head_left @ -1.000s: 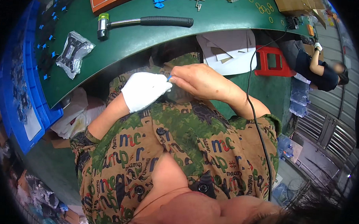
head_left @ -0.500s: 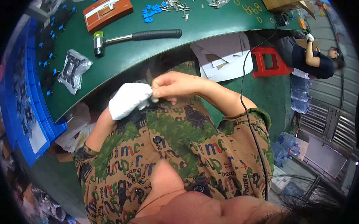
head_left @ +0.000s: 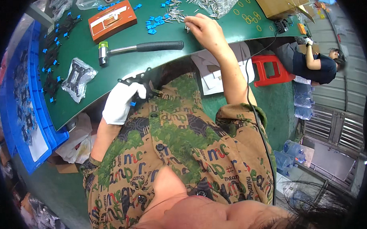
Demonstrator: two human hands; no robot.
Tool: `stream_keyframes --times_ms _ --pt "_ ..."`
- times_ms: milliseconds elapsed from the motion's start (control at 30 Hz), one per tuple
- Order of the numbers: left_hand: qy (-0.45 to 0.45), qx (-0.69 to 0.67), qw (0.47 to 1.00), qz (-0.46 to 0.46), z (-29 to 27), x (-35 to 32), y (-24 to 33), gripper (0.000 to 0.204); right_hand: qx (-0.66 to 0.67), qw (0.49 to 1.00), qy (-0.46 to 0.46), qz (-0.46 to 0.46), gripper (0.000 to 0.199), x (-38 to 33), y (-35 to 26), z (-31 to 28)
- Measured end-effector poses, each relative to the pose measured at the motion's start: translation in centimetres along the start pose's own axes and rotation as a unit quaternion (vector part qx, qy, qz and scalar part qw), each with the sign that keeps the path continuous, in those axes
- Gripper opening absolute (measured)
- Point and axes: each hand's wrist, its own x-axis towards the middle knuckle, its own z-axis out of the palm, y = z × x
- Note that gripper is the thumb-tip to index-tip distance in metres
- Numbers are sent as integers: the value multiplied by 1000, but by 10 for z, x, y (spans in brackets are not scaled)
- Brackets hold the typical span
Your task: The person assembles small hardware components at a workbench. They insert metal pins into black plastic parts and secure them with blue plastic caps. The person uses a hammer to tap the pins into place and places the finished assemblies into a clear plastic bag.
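My left hand [head_left: 124,101], in a white glove, grips a black plastic bracket [head_left: 143,80] with thin arms, held over my lap at the table's front edge. A small blue clip [head_left: 133,104] shows beside the gloved fingers. Out over the green table, my bare right hand [head_left: 206,31] pinches a small metal pin [head_left: 187,30] at the near side of a loose pile of metal pins [head_left: 175,14]. Its fingertips are close together and partly hide the pin. Several blue clips [head_left: 155,23] lie just left of that pile.
A rubber-headed hammer [head_left: 139,47], an orange box [head_left: 112,21] and a bagged black part [head_left: 79,79] lie on the table [head_left: 124,68]. Black parts with blue clips line its left side. A blue crate [head_left: 38,109] stands at left. A black cable [head_left: 248,76] hangs past my right arm.
My right hand has left my left hand and reached forward to the metal pins. The black bracket, mostly hidden before, now shows in my left hand. The view has shifted slightly.
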Motion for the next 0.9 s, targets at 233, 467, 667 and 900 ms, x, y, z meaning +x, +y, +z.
stream_keyframes --times_ms 233,467,667,900 --pt "23 -28 997 -61 11 1 -9 45 -143 989 24 -40 24 38 -8 37" --pt "35 -29 996 -71 17 -1 -4 47 -120 989 -58 -68 24 40 -2 35" --pt "34 -23 996 -80 17 -1 -4 37 51 996 52 -53 20 27 -4 23" --pt "7 254 967 -29 19 1 1 26 461 866 -194 -27 14 -40 -103 -10"
